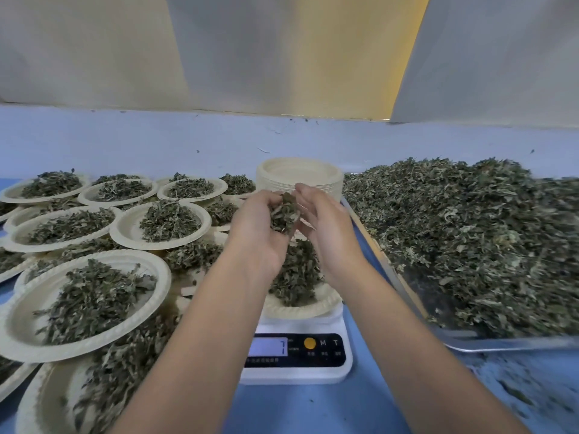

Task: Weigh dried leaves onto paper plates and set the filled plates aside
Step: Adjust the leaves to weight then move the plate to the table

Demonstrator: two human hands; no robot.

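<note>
Two hands over one plate (300, 310) on one scale (297, 355): left hand (257, 236) round one leaf clump (283, 214), right hand (330, 236) slack-fingered

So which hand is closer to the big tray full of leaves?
Right. The right hand hovers above the scale, just left of the tray. The left hand, cupping a clump of leaves, sits farther left, with the right hand between it and the tray.

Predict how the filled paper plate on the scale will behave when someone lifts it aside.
Probably light: the plate is paper and its heap of leaves is dry flakes. It may flex if gripped by one edge, as the rim looks thin. The loose heap could spill if it tilts.
</note>
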